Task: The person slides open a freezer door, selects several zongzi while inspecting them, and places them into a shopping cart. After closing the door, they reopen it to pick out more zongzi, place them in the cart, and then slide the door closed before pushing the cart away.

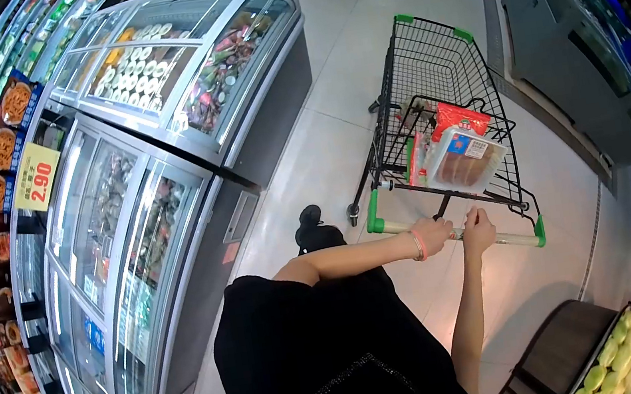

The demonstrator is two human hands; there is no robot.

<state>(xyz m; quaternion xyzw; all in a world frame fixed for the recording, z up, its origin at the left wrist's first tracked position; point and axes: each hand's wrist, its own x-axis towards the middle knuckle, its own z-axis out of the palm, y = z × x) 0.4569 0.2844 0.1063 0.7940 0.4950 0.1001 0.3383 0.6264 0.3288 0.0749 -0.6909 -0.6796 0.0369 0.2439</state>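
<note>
My left hand [433, 237], with a pinkish band at its wrist, is closed around the handlebar [516, 237] of a shopping cart [437, 59]. Close beside it, my right hand [479, 230] is curled on the same bar. Both sets of fingers are partly hidden. The bar is pale with green ends. In the cart's raised near section lies a clear-wrapped tray of brown food [465, 161] with a white label. Behind it is a red packet [459, 119], and a red and green package [415, 160] stands to its left. The deep wire basket stretches ahead.
Glass-topped freezers [117, 249] full of packaged goods line the left, with a 2.90 price sign [37, 176] beside them. Grey metal cabinets [568, 40] stand at right. A display of green fruit [614, 356] sits near my lower right. Pale tiled floor [351, 131] runs between.
</note>
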